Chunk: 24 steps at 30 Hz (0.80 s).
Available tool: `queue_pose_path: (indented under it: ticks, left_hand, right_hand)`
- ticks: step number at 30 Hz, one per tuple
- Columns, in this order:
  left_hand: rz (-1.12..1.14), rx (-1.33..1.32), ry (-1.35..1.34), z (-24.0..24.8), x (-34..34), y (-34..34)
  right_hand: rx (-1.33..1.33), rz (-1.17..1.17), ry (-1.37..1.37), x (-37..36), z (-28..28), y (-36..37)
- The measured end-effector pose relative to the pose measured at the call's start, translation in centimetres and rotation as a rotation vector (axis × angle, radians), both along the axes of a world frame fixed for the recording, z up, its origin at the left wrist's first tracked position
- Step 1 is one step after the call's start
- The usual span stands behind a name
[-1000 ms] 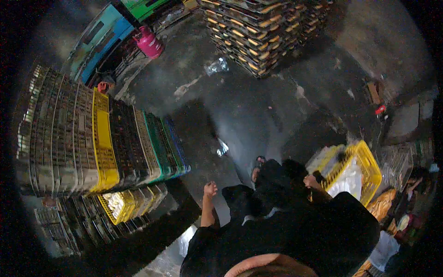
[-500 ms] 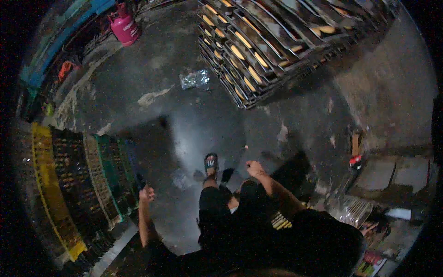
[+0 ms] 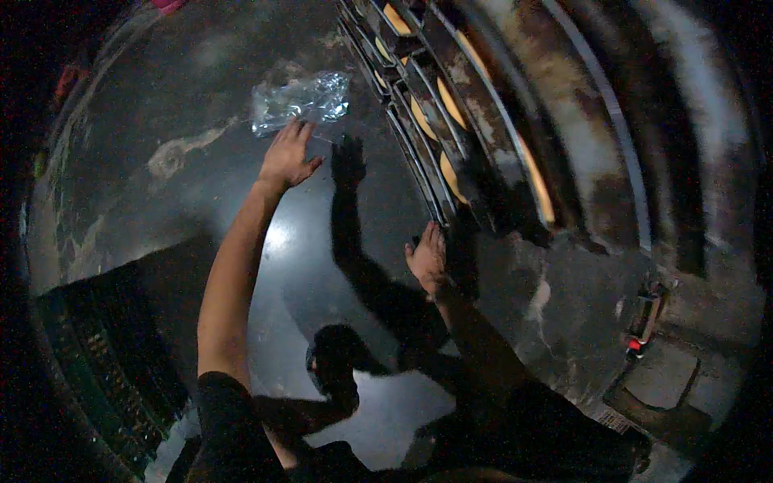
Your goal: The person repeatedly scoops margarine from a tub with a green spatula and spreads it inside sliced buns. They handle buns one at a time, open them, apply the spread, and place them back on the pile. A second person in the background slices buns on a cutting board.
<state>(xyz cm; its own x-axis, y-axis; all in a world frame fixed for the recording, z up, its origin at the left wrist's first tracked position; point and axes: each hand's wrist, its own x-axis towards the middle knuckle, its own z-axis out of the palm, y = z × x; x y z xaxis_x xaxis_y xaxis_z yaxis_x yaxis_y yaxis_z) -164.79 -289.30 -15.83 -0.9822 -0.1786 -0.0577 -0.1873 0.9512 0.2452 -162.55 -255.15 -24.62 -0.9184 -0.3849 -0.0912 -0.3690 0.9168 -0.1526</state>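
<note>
My left hand (image 3: 291, 157) stretches far forward, its fingers extended and its thumb apart. The fingertips overlap the near edge of a crumpled clear plastic bag (image 3: 299, 101) on the floor; whether they touch it I cannot tell. My right hand (image 3: 427, 256) is lower and to the right, with its fingers stretched toward the bottom corner of a rack of stacked metal trays (image 3: 483, 105). A small dark patch shows beside its thumb, too unclear to name. Yellowish oblong pieces (image 3: 448, 173) lie in the trays.
Dark and green crates (image 3: 105, 378) stand at the lower left. A pink gas cylinder (image 3: 167, 5) barely shows at the top left. On the right, a small red item (image 3: 636, 347) lies by a grey slab (image 3: 662, 378). The concrete floor (image 3: 193, 153) carries pale patches.
I have bent down and forward, so the bag and the rack look nearer. Both hands have reached forward, the left one to the bag, the right one to the rack's corner; the right fingers have straightened.
</note>
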Motion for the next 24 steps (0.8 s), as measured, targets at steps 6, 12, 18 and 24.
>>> queue_pose_path:
  ticks: [6, 12, 18, 24]
  left_hand:
    - [-0.219, -0.315, -0.023, -12.5, -14.1, 1.7]
    - [-0.129, -0.197, 0.046, -17.8, -23.4, 3.7]
    - [-0.148, -0.34, -0.1, -20.5, -26.9, 4.1]
    - [-0.107, 0.173, 0.084, -21.3, -28.1, 2.2]
  right_hand:
    - [-0.153, -0.268, -0.061, -6.2, -4.9, -2.4]
    - [-0.17, -0.263, 0.018, -7.1, -6.4, -1.7]
    - [-0.144, -0.204, 0.072, -8.4, -7.5, -0.8]
    - [-0.109, -0.134, 0.158, -8.7, -7.8, 0.5]
